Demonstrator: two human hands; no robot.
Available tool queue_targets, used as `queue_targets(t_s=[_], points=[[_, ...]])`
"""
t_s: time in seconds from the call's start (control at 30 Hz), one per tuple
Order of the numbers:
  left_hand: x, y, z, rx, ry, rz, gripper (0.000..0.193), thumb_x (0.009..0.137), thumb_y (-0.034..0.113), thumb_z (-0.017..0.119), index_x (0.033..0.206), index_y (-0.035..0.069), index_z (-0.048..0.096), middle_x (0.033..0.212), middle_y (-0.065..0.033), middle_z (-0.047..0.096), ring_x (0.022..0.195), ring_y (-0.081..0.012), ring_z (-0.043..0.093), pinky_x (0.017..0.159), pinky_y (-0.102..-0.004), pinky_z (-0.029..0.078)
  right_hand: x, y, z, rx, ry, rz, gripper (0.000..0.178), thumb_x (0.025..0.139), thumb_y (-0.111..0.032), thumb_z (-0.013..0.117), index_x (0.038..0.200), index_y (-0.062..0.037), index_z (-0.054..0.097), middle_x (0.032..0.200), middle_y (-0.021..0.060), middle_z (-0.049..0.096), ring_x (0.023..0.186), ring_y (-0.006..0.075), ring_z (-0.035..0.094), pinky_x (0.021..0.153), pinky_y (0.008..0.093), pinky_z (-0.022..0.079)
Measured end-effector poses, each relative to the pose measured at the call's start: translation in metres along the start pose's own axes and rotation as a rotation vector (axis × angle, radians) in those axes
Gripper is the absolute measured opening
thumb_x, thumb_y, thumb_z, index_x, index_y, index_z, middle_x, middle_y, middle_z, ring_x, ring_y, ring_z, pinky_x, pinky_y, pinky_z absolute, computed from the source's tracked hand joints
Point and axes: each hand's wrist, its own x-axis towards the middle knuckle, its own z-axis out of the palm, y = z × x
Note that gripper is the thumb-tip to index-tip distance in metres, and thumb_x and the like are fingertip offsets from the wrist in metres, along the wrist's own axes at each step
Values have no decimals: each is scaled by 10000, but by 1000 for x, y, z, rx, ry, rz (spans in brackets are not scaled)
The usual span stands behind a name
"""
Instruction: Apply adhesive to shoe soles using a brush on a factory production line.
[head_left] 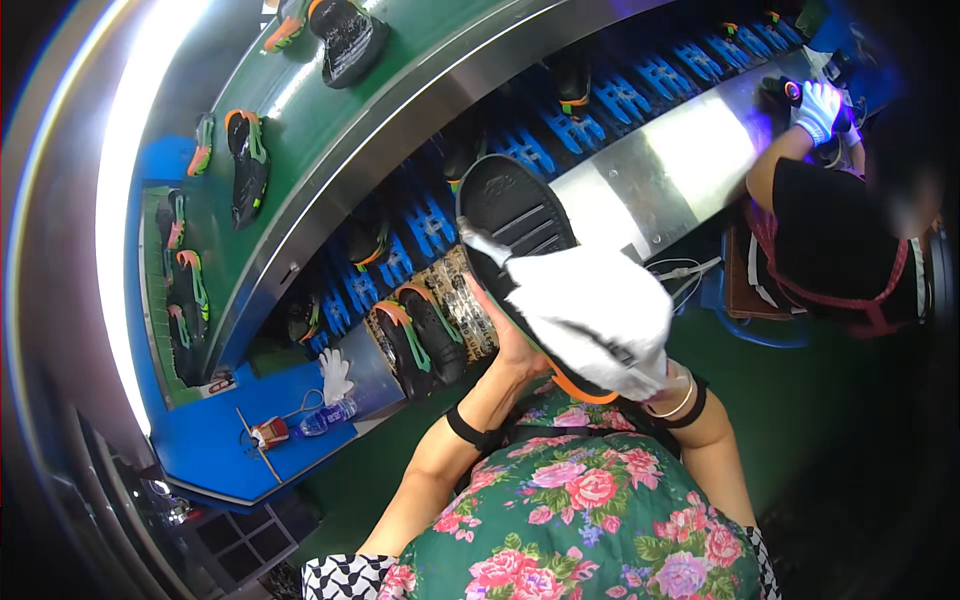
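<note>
At the centre of the view, above a floral garment, a black shoe with an orange edge at its near end is held aloft, tilted. The grip of the left hand is clamped on the shoe's left side. The right hand is positioned at the near right end, largely hidden by white fabric lying across the shoe; whether its grip is apart or together cannot be told.

To the left, two black shoes with orange and green trim are placed side by side on the metal worktop. A white glove and a clear bottle are located nearby. Beyond, blue racks are arranged in a row beside a green conveyor, on which further shoes are carried. At right, a co-worker is seated.
</note>
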Motion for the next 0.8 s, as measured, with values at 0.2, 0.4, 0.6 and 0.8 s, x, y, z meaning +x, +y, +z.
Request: queue_targets(t_s=[0.2, 0.4, 0.6, 0.8], points=[[21, -28, 42, 1011, 532, 125, 1039, 874, 925, 238, 1546, 155, 420, 1553, -57, 473, 1386, -279, 479, 1177, -460, 367, -13, 12, 0, -202, -146, -28, 347, 844, -30, 720, 1190, -15, 737, 1219, 151, 727, 1090, 301, 698, 921, 399, 557], [16, 1, 14, 831, 554, 21, 1104, 825, 966, 249, 1491, 116, 480, 1447, -93, 564, 1313, -309, 549, 1134, -484, 425, -7, 6, -3, 24, -89, 99, 273, 813, -16, 765, 1086, -13, 762, 1083, 120, 756, 1005, 279, 715, 869, 373, 574], [23, -3, 6, 931, 569, -23, 1113, 820, 969, 252, 1487, 108, 482, 1438, -99, 569, 1306, -312, 554, 1132, -486, 428, -21, 9, 14, 77, 29, 137, 263, 811, 21, 754, 1069, -27, 768, 1086, 126, 758, 978, 268, 714, 827, 362, 589], [19, 1, 4, 1007, 554, -35, 1122, 815, 973, 256, 1482, 100, 484, 1428, -105, 574, 1299, -315, 559, 1129, -489, 432, -19, 18, -5, 23, 20, 39, 263, 795, 22, 770, 1049, -44, 786, 1064, 113, 768, 949, 260, 725, 797, 355, 589]])
